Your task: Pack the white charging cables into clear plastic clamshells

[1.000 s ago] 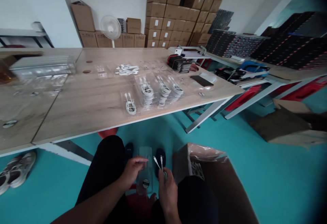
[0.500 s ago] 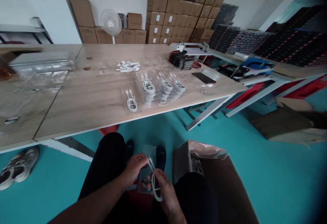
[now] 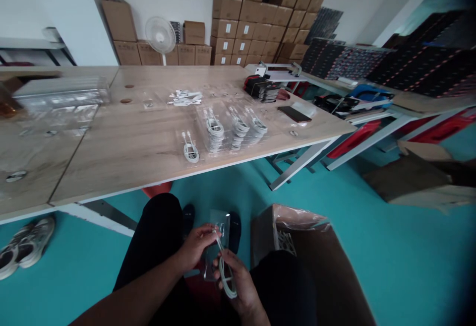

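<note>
My right hand (image 3: 240,280) is closed around a coiled white charging cable (image 3: 228,286), its loop hanging below the fingers. My left hand (image 3: 197,246) pinches the cable's upper end near the plug. Beneath both hands, between my knees, lies a clear plastic tray (image 3: 208,270), partly covered by the hands. On the table in front, one clear tray with a coiled white cable (image 3: 191,152) sits near the edge. Just right of it stand stacked clear trays (image 3: 214,140) of similar coiled cables.
An open cardboard box (image 3: 265,231) with white cables inside stands by my right leg. The wooden table (image 3: 141,152) spans the front, bearing a white pile (image 3: 185,97), a dark phone (image 3: 294,114) and stacked clear trays (image 3: 63,92). Shoes (image 3: 28,246) are on the floor at left.
The coiled cable has turned slightly in my right hand, its loop now narrower to view. My left hand stays at its upper end. The view has shifted very slightly.
</note>
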Motion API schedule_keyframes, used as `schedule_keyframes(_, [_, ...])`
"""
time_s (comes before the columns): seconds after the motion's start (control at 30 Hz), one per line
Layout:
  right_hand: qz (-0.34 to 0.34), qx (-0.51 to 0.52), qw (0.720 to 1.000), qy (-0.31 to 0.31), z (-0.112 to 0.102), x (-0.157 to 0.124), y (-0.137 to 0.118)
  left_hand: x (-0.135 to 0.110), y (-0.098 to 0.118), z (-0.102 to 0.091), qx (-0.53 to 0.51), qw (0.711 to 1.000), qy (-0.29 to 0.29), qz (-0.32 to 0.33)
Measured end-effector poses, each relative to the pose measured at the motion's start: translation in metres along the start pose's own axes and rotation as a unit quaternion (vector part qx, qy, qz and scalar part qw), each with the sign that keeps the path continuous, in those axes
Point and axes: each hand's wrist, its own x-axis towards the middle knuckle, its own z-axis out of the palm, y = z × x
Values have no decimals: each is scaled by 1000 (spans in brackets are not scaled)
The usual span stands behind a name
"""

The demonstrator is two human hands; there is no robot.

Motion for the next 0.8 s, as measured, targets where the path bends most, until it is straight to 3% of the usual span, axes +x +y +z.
schedule_keyframes(0.13, [-83, -110, 986, 93, 5, 5, 1, 2, -7, -3, 23, 998, 57, -3])
schedule_keyframes(0.27, [-198, -306, 917, 165, 5, 9, 0, 2, -13, -4, 41, 997, 70, -2])
schedule_keyframes(0.37, [-215, -388, 877, 185, 2, 12, 1, 1, -13, -2, 26, 998, 59, -8])
schedule_keyframes(0.6, [-171, -331, 914, 159, 3, 20, 6, 1, -17, 4, -97, 991, 82, -33])
schedule_keyframes(0.8, [-130, -278, 944, 125, 14, 17, 3, 0, -18, 5, -77, 992, 78, -55])
